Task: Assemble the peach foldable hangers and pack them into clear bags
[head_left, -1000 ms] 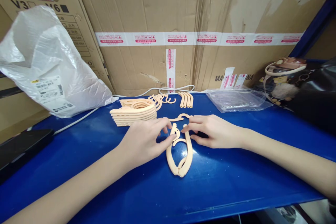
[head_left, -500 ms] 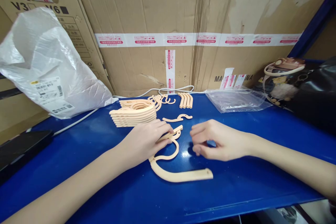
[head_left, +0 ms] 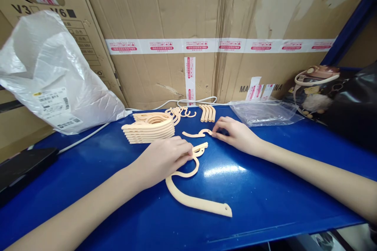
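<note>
My left hand [head_left: 165,160] is closed around a pale peach plastic hanger [head_left: 198,204], its fingers hiding part of it. A round loop and a short straight piece show beside the fingertips, and one long curved arm with a hole in its end reaches toward the table's front edge. Farther back lies a small hanger hook [head_left: 193,135] of the same colour. My right hand [head_left: 240,135] pinches the right end of that hook between thumb and fingers. Left of it stands a neat stack of hanger parts [head_left: 149,135].
Behind the stack lie several loose hooks [head_left: 185,113] and several short curved hanger arms [head_left: 207,113] in a row. A clear plastic bag [head_left: 262,113], a white cable [head_left: 85,137], a white parcel bag [head_left: 59,78] and a black device [head_left: 26,172] lie around the blue table [head_left: 279,208].
My right hand has moved back and left to the small hook and taken its end. The hanger's long arm in my left hand has swung slightly toward the front edge.
</note>
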Tool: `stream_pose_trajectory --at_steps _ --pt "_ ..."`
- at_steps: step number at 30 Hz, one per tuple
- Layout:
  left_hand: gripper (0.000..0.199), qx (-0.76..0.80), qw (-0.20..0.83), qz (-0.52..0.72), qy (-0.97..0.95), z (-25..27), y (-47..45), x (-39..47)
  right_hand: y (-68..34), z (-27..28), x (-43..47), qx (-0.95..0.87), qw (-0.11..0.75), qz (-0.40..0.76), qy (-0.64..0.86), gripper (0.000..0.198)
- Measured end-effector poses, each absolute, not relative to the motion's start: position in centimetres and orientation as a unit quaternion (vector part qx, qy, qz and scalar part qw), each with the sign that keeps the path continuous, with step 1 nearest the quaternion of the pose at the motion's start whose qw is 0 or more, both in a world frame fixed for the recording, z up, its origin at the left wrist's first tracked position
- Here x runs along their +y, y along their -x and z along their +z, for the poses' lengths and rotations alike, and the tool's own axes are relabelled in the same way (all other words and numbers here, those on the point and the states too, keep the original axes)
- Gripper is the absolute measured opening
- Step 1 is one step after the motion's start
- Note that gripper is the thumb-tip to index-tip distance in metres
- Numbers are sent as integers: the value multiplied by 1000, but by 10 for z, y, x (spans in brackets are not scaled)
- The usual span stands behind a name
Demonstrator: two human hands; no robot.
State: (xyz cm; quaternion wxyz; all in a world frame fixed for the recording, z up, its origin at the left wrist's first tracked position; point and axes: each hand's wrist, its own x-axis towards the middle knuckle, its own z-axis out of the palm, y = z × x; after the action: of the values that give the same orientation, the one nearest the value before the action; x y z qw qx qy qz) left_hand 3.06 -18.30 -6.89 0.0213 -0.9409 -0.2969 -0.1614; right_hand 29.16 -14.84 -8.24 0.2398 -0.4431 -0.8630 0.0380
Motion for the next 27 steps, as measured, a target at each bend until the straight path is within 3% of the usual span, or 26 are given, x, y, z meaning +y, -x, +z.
stream_pose_trajectory --at_steps 6,11,16,19,24,27 --pt "17 -297 193 -90 931 -68 -47 -174 -300 -74 -140 -756 445 180 445 21" --pt "16 -342 197 -52 917 -62 -60 -168 -302 -65 -141 -655 555 269 437 26" --pt "16 -357 155 -37 920 -52 -57 -168 -299 -62 -146 -570 565 396 445 31" --pt "18 -315 63 -80 943 -43 -44 -173 -294 -63 -149 -528 553 448 463 32" --pt "68 -234 -105 -27 966 -35 -28 -184 -290 -65 -152 -581 466 480 464 37" --pt "73 -235 -112 -11 965 -39 -33 -185 -290 -68 -153 -641 412 449 466 45"
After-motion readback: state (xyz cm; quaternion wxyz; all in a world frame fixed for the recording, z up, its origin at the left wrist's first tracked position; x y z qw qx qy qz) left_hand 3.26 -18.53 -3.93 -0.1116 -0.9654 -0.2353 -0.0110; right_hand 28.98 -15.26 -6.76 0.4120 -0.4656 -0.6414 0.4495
